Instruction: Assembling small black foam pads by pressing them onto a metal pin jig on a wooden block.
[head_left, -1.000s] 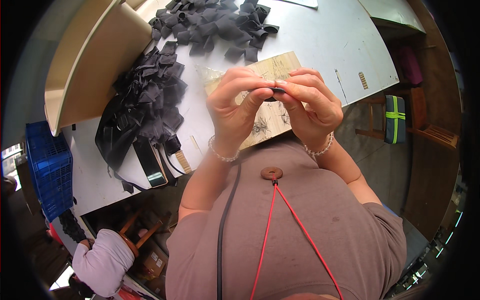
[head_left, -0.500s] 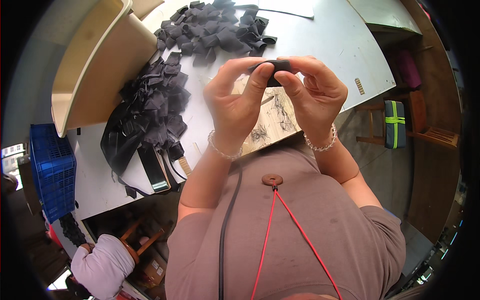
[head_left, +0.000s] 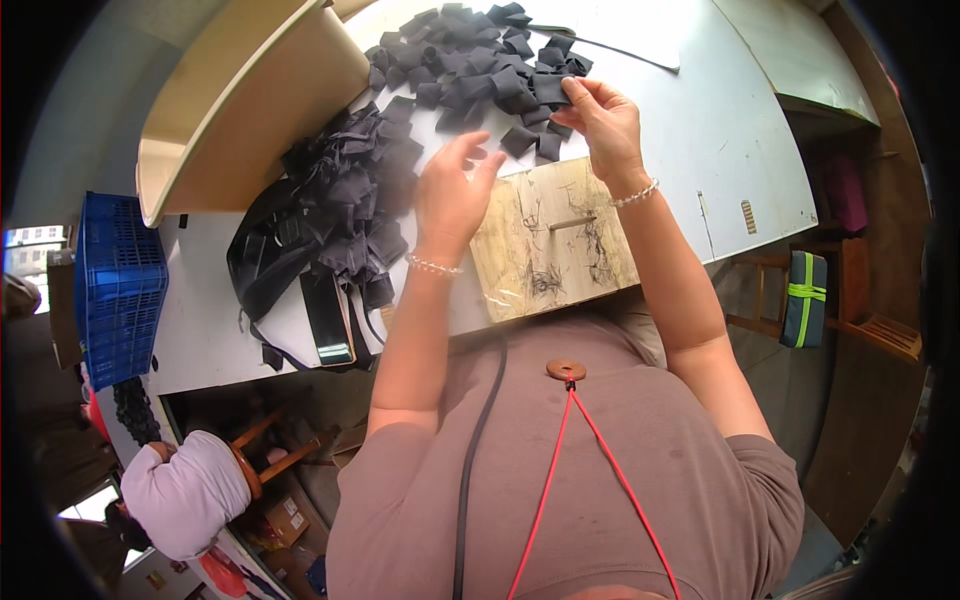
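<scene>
My right hand (head_left: 608, 125) pinches the edge of a small folded black fabric piece (head_left: 550, 90) between thumb and fingertips, at the right side of a loose heap of similar folded pieces (head_left: 450, 60). My left hand (head_left: 455, 190) holds nothing; its fingers are apart, slightly blurred, beside a second pile of flatter black fabric pieces (head_left: 350, 195). Between my forearms a pale wooden board (head_left: 510, 230) lies on the white table (head_left: 720, 120). A thin peg (head_left: 572, 224) sticks up from the board, with dark thread scraps around it.
A large beige bin (head_left: 270, 110) stands on the table at the left, with a blue plastic crate (head_left: 118, 290) beyond it. A black strap (head_left: 328, 320) hangs near the table's front edge. Another person (head_left: 190, 490) sits at lower left. A stool with a dark cushion (head_left: 805, 300) stands right.
My hands have moved apart. The right one has carried the black fabric piece from over the board to the far heap; the left has let go and shifted toward the flatter pile.
</scene>
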